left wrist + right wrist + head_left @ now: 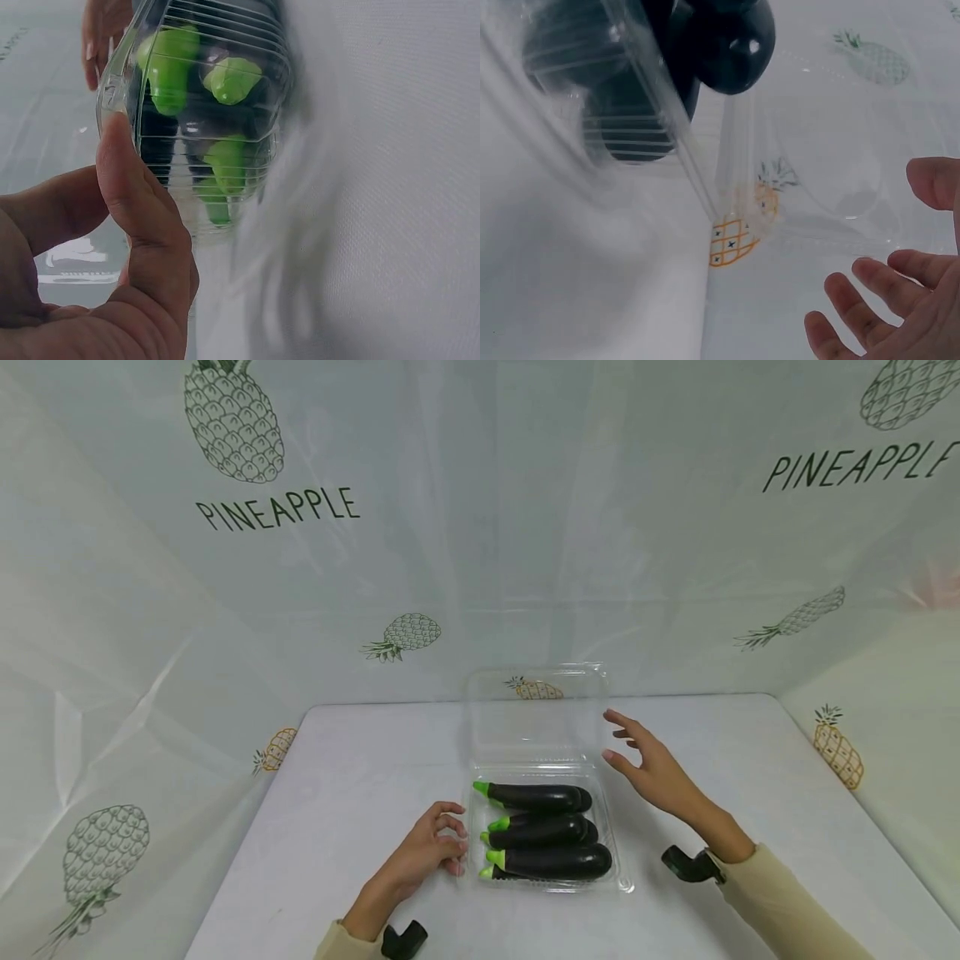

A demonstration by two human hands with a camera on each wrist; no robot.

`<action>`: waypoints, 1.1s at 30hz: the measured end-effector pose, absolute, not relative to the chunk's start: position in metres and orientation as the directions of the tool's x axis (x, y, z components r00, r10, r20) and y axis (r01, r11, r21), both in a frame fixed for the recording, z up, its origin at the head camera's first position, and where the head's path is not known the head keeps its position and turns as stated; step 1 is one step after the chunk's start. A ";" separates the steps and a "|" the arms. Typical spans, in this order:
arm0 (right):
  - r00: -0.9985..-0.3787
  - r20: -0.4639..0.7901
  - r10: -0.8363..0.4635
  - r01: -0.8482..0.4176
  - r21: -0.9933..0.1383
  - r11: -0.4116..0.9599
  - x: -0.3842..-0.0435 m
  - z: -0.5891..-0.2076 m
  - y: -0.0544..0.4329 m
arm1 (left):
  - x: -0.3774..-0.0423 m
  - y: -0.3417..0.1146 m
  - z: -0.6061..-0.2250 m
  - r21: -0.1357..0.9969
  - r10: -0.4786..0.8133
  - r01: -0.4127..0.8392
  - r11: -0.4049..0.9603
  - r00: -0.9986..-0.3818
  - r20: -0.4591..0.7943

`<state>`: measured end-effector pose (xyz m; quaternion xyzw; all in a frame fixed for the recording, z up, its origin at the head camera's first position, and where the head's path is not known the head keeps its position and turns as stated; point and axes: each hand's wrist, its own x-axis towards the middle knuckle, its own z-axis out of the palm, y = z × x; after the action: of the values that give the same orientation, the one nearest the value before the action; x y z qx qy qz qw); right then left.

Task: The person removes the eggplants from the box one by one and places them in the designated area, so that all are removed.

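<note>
A clear plastic clamshell box (pixel 624 878) stands on the table with its lid (pixel 536 727) raised at the back. Several dark eggplants (pixel 555 862) with green stem ends lie inside it. My left hand (pixel 423 852) is at the box's left side, fingers loosely bent. In the left wrist view a fingertip (pixel 116 139) meets the rim of the box. To the right of the lid, my right hand (pixel 656 772) is held in the air with fingers spread. The right wrist view shows nothing in its grasp, with the see-through lid (pixel 832 165) beyond.
White cloth covers the table (pixel 360 777). Behind it and at the sides hangs a pale sheet (pixel 510 527) printed with pineapples. A dark wrist camera (pixel 690 864) sits on the right wrist, another (pixel 405 939) on the left.
</note>
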<state>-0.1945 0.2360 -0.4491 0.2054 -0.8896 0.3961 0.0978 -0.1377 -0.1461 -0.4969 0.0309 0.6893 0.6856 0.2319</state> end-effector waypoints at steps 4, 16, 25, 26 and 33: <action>-0.912 0.287 -0.293 -0.409 -0.685 0.603 -0.198 -0.452 0.238 | -0.136 -0.147 -0.497 0.958 0.373 -0.282 0.052 -0.884 -0.281; -0.912 0.210 -0.352 -0.390 -0.709 0.587 -0.206 -0.468 0.238 | -0.135 -0.149 -0.501 0.956 0.425 -0.290 0.042 -0.861 -0.280; -0.926 0.116 -0.359 -0.331 -0.707 0.625 -0.208 -0.477 0.237 | -0.135 -0.149 -0.502 0.957 0.429 -0.288 0.034 -0.861 -0.275; -0.927 0.107 -0.359 -0.325 -0.709 0.626 -0.208 -0.478 0.236 | -0.135 -0.149 -0.502 0.957 0.429 -0.289 0.034 -0.860 -0.275; -0.926 0.059 -0.374 -0.302 -0.712 0.634 -0.209 -0.485 0.237 | -0.136 -0.148 -0.503 0.955 0.426 -0.296 0.027 -0.861 -0.279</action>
<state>-0.2095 0.2371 -0.4848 0.1870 -0.9028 0.3845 -0.0470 -0.1360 -0.1484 -0.5029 0.0487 0.6680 0.6958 0.2593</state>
